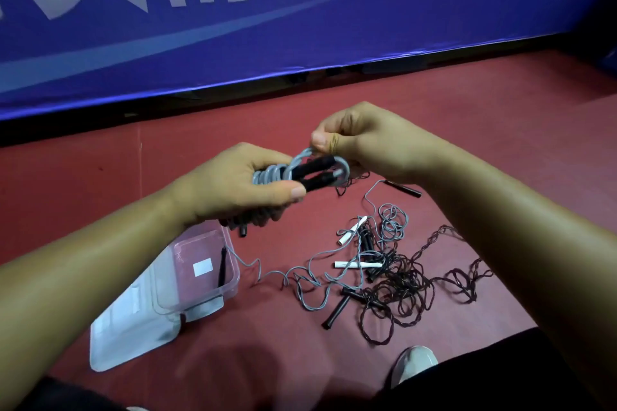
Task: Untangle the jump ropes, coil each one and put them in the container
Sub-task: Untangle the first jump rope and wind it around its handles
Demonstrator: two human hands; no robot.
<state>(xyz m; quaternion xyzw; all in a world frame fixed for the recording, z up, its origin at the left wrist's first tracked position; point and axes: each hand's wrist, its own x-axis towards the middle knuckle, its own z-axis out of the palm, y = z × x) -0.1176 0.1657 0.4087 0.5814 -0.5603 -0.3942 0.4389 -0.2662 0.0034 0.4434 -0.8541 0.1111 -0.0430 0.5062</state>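
Grey jump rope (272,173), light, springy, probably slick. My left grip (230,187) wraps the coiled bundle over its black handles (320,162); my right grip (360,140) pinches the top loop. Best held across the stiff handles. Container (233,274) sits below on the floor, tangle (390,274) beside it.

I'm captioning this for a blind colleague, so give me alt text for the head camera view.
Two hands hold a grey jump rope wound around its black handles: the left hand grips the bundle, the right hand pinches a loop. Below, on a red floor, lie tangled ropes and a clear container.
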